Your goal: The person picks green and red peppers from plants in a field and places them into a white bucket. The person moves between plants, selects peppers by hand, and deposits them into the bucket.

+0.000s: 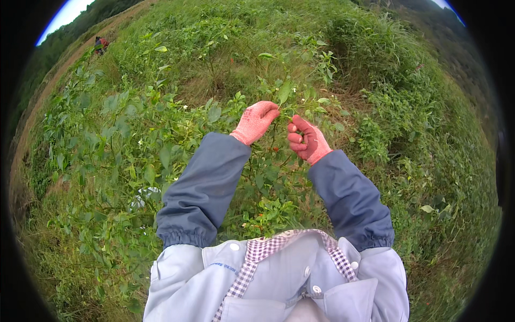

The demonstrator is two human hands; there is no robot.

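Both hands wear pink knit gloves with darker red coated palms, below dark blue sleeve covers. My left hand [257,120] pinches a thin green pepper plant stem or leaf stalk between thumb and fingertips, beside a broad green leaf [285,91]. Just right of it, my right hand [306,139] has its thumb and forefinger at the same green sprig, its other fingers curled in. Something green shows partly within those fingers; what it is, I cannot tell. Small white flowers [294,89] stand above the hands. A small red pepper [275,149] hangs between and below them.
Dense pepper plants [116,108] and weeds surround me. Tall grass [378,44] rises at the upper right. Whitish plastic-like material [145,196] lies among leaves at the left. A person [101,45] in dark and red clothing is far off at the upper left, near a brown strip of ground.
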